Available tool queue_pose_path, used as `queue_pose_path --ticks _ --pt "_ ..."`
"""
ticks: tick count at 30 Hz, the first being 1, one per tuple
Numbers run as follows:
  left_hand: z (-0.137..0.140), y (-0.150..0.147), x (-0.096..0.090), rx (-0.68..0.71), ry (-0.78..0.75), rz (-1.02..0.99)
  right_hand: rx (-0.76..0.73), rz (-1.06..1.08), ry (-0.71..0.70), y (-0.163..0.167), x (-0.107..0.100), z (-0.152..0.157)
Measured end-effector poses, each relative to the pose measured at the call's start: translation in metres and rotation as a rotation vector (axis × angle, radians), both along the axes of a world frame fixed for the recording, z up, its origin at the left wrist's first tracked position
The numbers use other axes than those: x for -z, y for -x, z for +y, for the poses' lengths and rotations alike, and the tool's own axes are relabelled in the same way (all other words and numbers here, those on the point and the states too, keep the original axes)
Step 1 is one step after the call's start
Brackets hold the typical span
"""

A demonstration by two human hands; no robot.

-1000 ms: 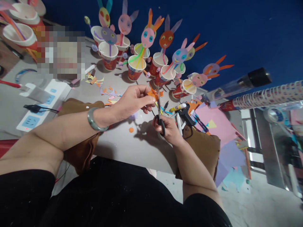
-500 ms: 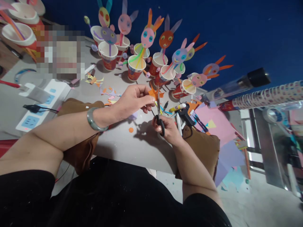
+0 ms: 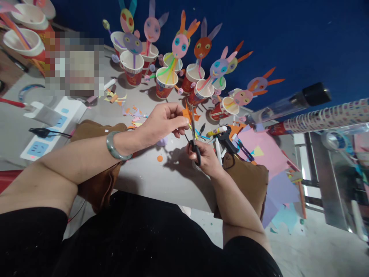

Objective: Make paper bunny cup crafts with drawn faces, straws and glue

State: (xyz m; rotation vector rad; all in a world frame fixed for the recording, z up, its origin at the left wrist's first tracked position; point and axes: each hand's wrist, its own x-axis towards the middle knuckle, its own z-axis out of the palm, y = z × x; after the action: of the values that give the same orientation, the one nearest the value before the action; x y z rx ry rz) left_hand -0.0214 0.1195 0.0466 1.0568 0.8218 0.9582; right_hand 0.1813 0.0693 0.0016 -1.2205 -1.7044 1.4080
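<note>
Between thumb and fingers, my left hand point(image 3: 167, 120) pinches a small piece of orange paper point(image 3: 187, 114) above the middle of the table. My right hand point(image 3: 205, 157) grips black-handled scissors point(image 3: 197, 153), the blades pointing away from me and crossing the paper. Whether the blades are parted is hard to make out. Below the hands a small orange paper disc point(image 3: 160, 158) lies on the table. Paper scraps point(image 3: 135, 115) are scattered to the left of my left hand. A yellow marker point(image 3: 216, 131) and a black glue gun point(image 3: 229, 141) lie just right of the scissors.
Several red-and-white paper cups point(image 3: 166, 88) with paper rabbit figures stand along the blue wall. A white power strip point(image 3: 54, 125) is at left. Brown cushions point(image 3: 245, 184) lie under both forearms. Pink paper sheets point(image 3: 259, 148) and a long stack of cups point(image 3: 323, 119) are at right.
The orange paper has shifted slightly and turned against the scissor blades. Both hands stay in nearly the same place, still holding the paper and the scissors.
</note>
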Motion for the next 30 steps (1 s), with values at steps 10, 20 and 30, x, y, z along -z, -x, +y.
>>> queue_pose_path --ticks 10,20,30 --pt "0.0007 0.0001 0.0003 -0.01 -0.016 0.009 -0.005 -0.018 -0.006 -0.0011 0.0028 -0.0007" --pt "0.0013 0.0002 0.001 -0.012 -0.018 -0.001 -0.007 -0.011 0.022 0.004 -0.0025 -0.0014" --pt "0.001 -0.0004 -0.001 -0.033 0.009 -0.006 0.011 -0.033 0.075 0.0069 -0.0039 -0.0028"
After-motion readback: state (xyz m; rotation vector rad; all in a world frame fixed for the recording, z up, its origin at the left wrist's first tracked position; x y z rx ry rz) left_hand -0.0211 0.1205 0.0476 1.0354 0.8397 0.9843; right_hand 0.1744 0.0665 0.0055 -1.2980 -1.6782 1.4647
